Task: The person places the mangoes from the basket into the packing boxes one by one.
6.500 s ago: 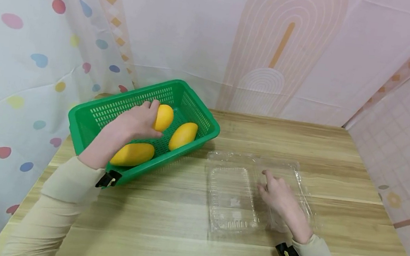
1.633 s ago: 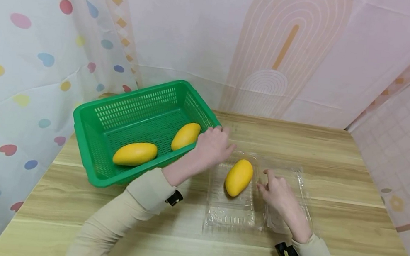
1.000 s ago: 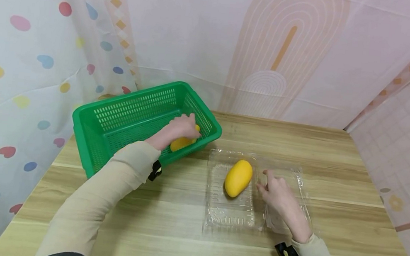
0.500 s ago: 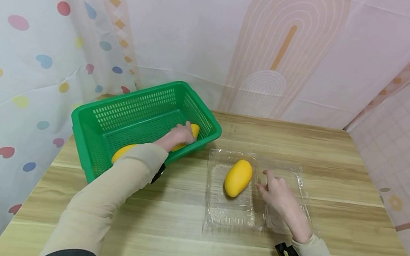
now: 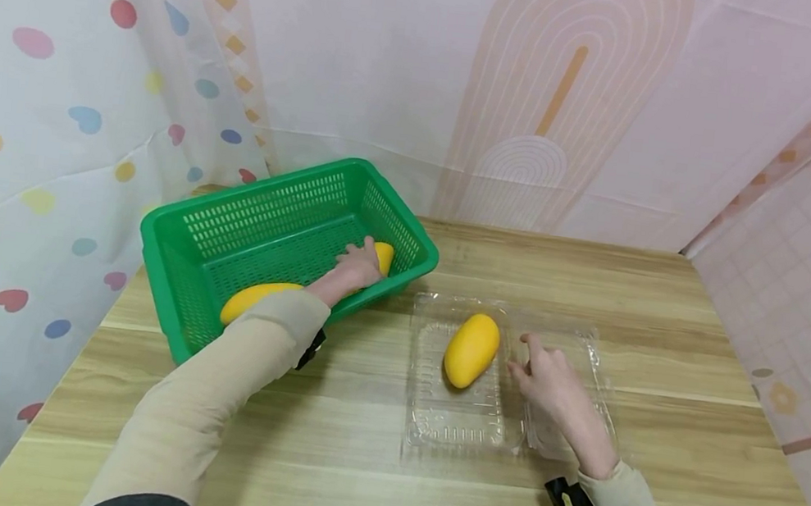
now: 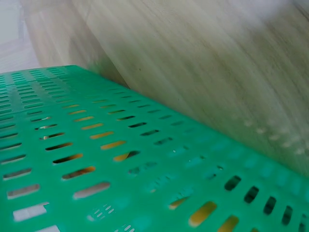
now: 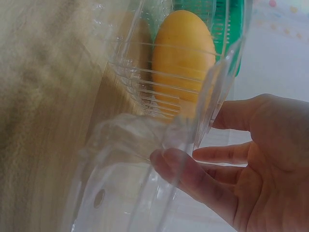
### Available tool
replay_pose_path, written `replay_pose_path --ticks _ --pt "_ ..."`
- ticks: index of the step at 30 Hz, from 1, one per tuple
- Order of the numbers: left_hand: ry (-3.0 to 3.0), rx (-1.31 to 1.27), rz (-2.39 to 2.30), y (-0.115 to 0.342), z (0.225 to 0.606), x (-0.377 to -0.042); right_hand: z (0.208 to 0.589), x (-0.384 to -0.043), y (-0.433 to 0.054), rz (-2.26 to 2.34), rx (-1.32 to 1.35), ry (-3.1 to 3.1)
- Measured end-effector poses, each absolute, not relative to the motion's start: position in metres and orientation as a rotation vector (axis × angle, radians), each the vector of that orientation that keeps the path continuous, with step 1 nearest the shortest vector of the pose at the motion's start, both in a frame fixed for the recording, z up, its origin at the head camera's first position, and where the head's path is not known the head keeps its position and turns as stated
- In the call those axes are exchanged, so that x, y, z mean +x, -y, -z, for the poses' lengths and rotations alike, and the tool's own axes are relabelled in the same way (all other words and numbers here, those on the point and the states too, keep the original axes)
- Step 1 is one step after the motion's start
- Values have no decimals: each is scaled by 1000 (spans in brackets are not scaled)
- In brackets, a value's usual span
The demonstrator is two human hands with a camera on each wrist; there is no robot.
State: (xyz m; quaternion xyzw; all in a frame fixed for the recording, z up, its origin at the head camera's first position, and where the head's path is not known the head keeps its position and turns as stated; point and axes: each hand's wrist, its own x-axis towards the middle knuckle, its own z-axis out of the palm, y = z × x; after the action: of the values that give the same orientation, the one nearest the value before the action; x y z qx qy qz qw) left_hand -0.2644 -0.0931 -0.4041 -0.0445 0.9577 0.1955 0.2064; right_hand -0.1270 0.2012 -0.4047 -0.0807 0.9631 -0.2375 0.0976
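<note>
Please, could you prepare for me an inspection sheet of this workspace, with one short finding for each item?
Surface: wood-grain table.
Job's things: one yellow fruit in the open clear container; left fruit and right fruit in the green basket.
Clutter: nothing seen.
Hands: left hand at the right fruit, right hand at the container; both grips unclear.
Cables: nothing seen.
Surroundings: patterned cloth behind the table.

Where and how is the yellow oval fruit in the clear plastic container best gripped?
Probably the yellow oval fruit is best gripped around its middle, from above, closing across its width. It lies lengthwise, narrower across than along, uncovered on top; the walls of the clear plastic container may hinder a sideways approach.
</note>
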Motion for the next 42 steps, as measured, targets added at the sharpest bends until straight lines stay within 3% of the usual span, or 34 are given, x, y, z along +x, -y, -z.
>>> replay_pose_path --ticks 42 --pt "-2782 -75 -838 100 363 -250 404 -127 -201 696 -247 -2865"
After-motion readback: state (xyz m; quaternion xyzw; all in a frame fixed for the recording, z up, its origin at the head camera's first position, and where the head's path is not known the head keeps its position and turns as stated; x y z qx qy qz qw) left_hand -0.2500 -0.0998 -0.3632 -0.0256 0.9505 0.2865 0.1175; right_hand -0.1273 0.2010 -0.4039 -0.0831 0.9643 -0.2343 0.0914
